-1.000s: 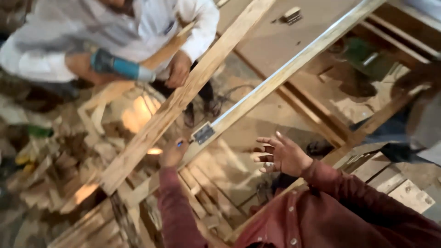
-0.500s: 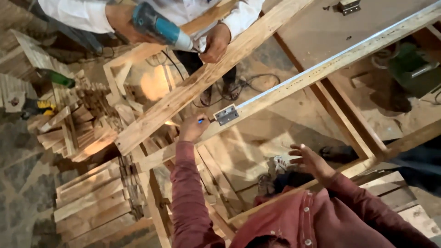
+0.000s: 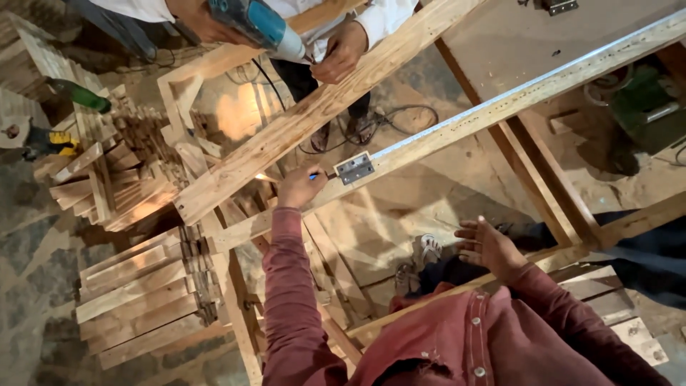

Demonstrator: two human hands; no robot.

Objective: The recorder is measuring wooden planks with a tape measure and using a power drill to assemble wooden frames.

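Screwdriver [image 3: 319,174], small with a blue handle, sits in the clenched grip of the left hand [image 3: 300,187], its tip against a metal hinge [image 3: 354,168] fixed on a long wooden rail [image 3: 500,107] crossing the frame. Right hand [image 3: 489,246] hovers open with fingers spread, holding nothing, nearer the body and well apart from the rail. Farther off, another person's hands [image 3: 343,50] hold a blue power drill [image 3: 261,25] against a wide plank [image 3: 307,118]; stacked wood pieces [image 3: 136,300] lie on the floor at left.

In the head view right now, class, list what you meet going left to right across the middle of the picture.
Stack of wooden slats → left hand → metal hinge → right hand → wooden frame leg.
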